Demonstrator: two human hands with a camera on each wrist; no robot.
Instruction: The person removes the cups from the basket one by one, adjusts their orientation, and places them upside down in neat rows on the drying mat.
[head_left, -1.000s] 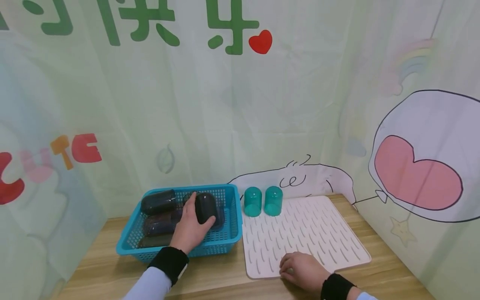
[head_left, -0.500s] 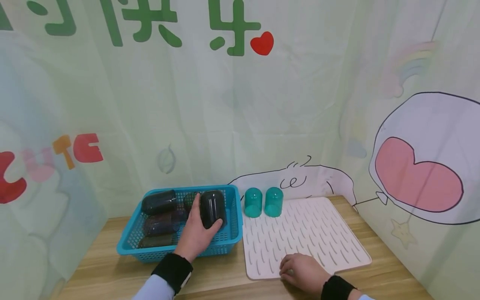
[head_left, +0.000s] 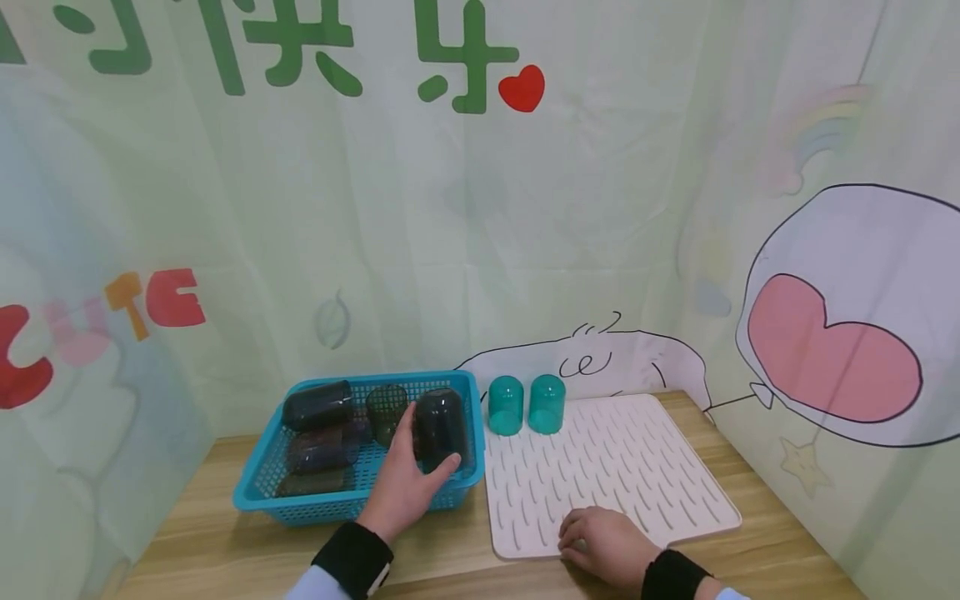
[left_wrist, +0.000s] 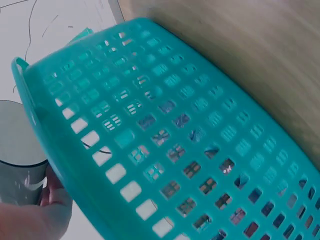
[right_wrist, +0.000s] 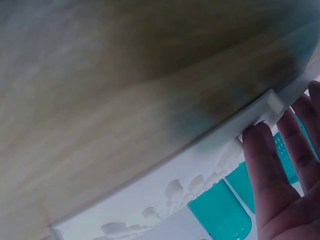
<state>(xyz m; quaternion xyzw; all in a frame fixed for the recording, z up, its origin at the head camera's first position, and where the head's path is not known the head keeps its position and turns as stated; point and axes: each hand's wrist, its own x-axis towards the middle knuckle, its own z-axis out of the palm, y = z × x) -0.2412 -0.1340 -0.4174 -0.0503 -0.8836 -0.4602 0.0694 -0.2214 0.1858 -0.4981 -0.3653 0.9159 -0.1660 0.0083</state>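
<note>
In the head view my left hand (head_left: 405, 492) grips a dark, smoky cup (head_left: 440, 425) between thumb and fingers, over the right end of the blue basket (head_left: 478, 454). The left wrist view shows the thumb (left_wrist: 35, 220) against the glassy side of that cup (left_wrist: 20, 135), beside the basket's perforated wall. Other dark see-through cups lie in the basket, among them a black one (head_left: 318, 406), a purplish one (head_left: 322, 450) and a greenish one (head_left: 386, 408). My right hand (head_left: 609, 543) rests with loosely curled fingers at the front edge of the white ridged mat (head_left: 607, 467), holding nothing.
Two teal cups, a left one (head_left: 506, 406) and a right one (head_left: 547, 405), stand bottom up at the mat's back left corner. The wooden table (head_left: 442, 554) runs in front of basket and mat. A printed curtain (head_left: 585, 233) hangs close behind.
The left hand has shifted right with the dark cup, across to the basket's right end, uncovering the greenish cup. The right hand has stayed where it was.
</note>
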